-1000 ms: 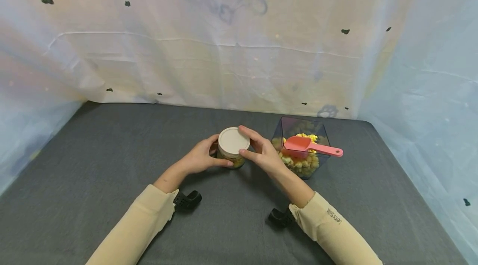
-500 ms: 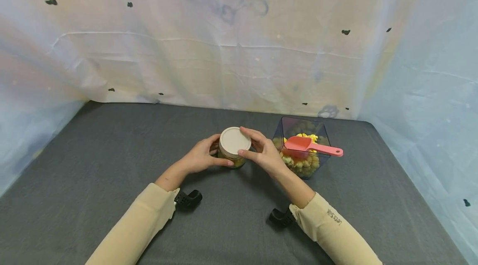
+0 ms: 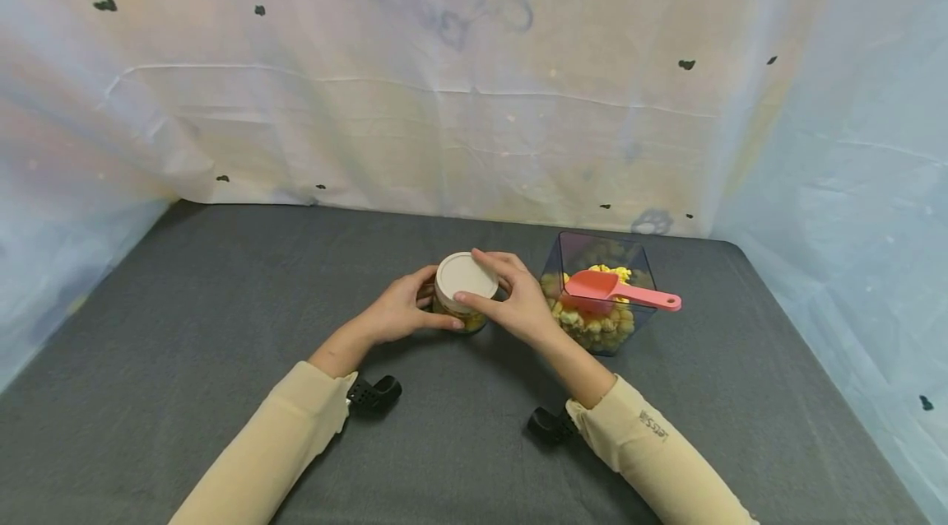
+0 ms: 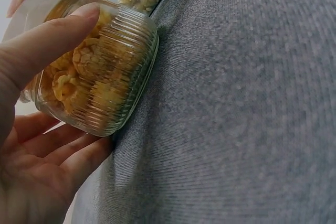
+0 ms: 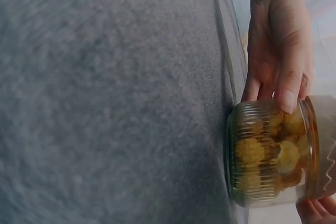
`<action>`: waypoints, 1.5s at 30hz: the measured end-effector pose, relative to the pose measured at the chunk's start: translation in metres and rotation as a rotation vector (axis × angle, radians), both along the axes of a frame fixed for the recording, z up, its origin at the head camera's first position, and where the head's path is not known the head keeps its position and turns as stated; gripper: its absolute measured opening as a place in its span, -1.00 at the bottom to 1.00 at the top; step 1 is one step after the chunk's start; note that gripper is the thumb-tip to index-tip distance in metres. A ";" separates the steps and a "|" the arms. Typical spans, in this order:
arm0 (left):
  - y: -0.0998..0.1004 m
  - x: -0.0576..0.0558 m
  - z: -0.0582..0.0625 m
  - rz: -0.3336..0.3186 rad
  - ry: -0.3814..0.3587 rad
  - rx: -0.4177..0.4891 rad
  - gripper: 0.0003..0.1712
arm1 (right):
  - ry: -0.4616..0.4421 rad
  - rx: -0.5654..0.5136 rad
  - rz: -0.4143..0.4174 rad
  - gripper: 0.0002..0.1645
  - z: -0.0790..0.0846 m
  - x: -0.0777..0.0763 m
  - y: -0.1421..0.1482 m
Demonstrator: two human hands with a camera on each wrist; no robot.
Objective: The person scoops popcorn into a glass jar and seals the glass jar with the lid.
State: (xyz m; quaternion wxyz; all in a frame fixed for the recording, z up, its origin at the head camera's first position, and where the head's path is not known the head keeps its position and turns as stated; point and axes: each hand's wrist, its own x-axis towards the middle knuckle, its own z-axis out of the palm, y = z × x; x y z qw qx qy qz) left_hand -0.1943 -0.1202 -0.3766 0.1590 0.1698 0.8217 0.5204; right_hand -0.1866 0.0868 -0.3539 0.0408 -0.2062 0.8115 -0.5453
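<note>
A ribbed glass jar (image 4: 123,61) of yellow-brown popcorn stands on the grey tabletop, topped by a cream lid (image 3: 462,276). My left hand (image 3: 398,313) grips the jar's body from the left; in the left wrist view its thumb lies along the glass, the other fingers round the far side. From the right, my right hand (image 3: 522,304) holds the lid, its thumb across the near part of the top and a finger at the far rim. Its other fingers are partly hidden behind the jar. Popcorn pieces also show through the glass jar (image 5: 262,156) in the right wrist view.
Just right of my right hand stands a clear, dark-tinted square container (image 3: 551,257) of popcorn. A pink scoop (image 3: 592,285) lies across it, its handle sticking out past the right rim. Patterned sheeting (image 3: 444,138) hangs behind the grey table (image 3: 222,303).
My right thumb has slid left over the lid, and the right hand and forearm have shifted slightly left. The left hand keeps its hold on the jar.
</note>
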 end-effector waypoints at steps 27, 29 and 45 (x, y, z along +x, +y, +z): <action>-0.002 -0.001 -0.004 -0.005 0.016 -0.003 0.04 | 0.006 0.006 0.001 -0.21 -0.009 0.002 0.002; -0.002 -0.001 -0.004 -0.007 0.014 0.003 0.04 | -0.002 -0.011 0.027 -0.21 -0.008 0.002 0.004; -0.001 -0.001 -0.003 0.007 0.011 -0.004 0.07 | -0.017 -0.099 0.015 -0.29 -0.010 0.007 0.009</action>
